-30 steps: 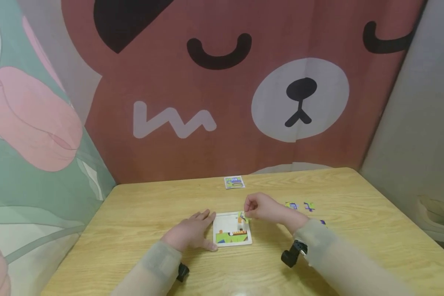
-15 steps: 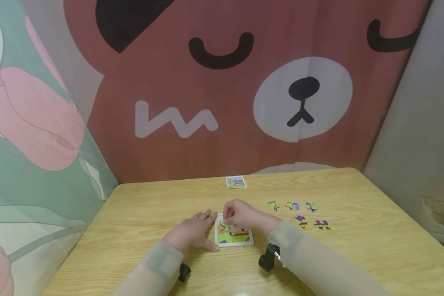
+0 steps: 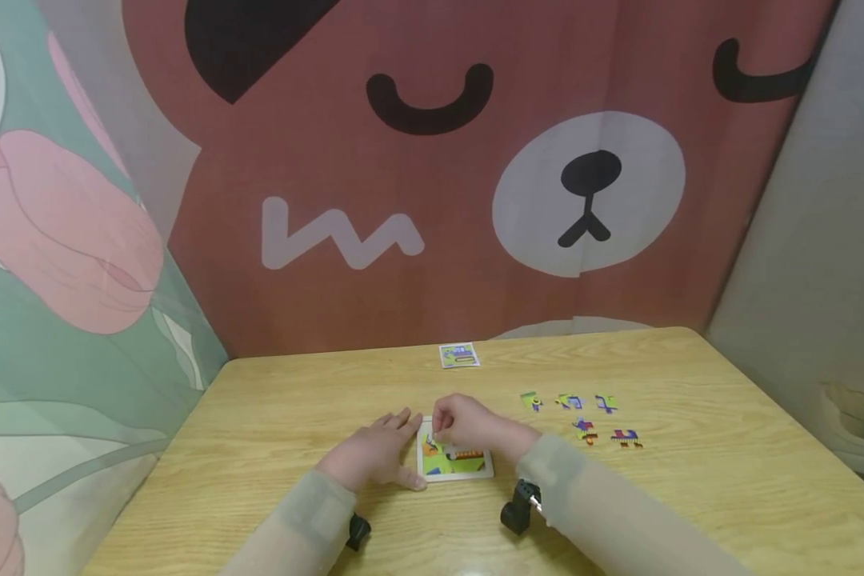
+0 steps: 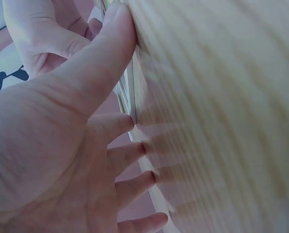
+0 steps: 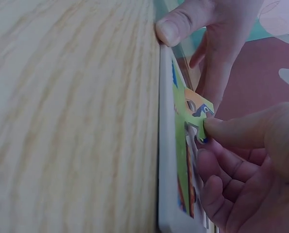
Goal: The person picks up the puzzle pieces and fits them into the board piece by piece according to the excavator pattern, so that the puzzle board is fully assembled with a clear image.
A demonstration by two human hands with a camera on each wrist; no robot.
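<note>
A square puzzle tray with a pale rim lies on the wooden table, its near part filled with green pieces and an orange-striped strip. My left hand rests along its left side, fingers spread, the thumb at the near left corner. Over the tray's left part, my right hand pinches a puzzle piece between thumb and finger. That piece is green and orange with a blue-black mark; in the right wrist view it is tilted against the pieces in the tray. The right hand hides the tray's far right part.
Several loose puzzle pieces lie on the table to the right, in two rough rows. A small picture card sits near the table's back edge. Behind rises a wall with a bear print.
My right hand has moved left with the puzzle piece, from the tray's right edge to its left part, then lowered slightly. The left hand has kept its place.
</note>
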